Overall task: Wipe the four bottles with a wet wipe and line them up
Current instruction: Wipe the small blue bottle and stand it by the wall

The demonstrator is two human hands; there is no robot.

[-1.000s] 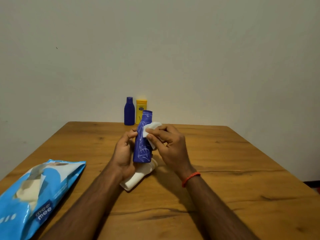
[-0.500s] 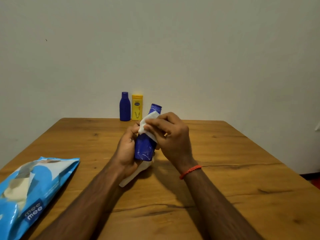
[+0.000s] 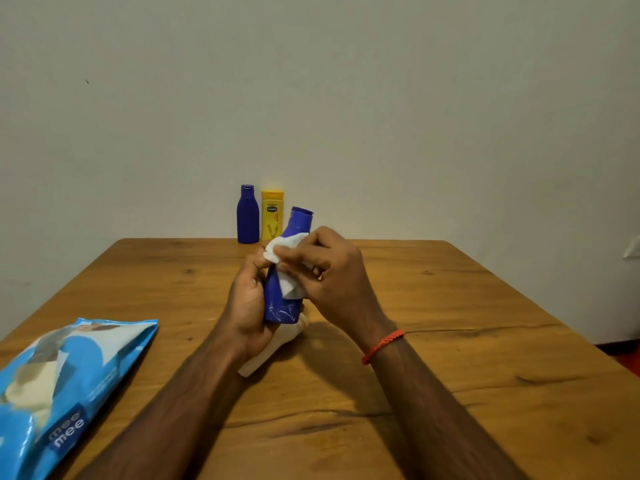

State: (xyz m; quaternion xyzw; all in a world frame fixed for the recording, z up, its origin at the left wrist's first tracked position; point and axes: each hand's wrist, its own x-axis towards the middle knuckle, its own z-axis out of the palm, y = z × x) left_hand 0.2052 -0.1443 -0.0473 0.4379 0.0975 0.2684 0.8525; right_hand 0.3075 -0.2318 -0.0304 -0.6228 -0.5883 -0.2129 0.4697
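Observation:
My left hand (image 3: 246, 306) grips a blue bottle with white markings (image 3: 282, 308) above the middle of the wooden table (image 3: 467, 341), its cap tilted to the right. My right hand (image 3: 329, 275) pinches a white wet wipe (image 3: 289, 268) against the bottle's upper body. A cream-white bottle (image 3: 273, 348) lies on the table under my left hand, mostly hidden. A dark blue bottle (image 3: 248, 216) and a yellow bottle (image 3: 272, 216) stand side by side at the table's far edge against the wall.
A blue wet-wipe pack (image 3: 59, 393) lies at the table's near left corner. The wall runs directly behind the table's far edge.
The held bottle has tilted more to the right. My right hand has slid the wipe from near the cap down over the upper body.

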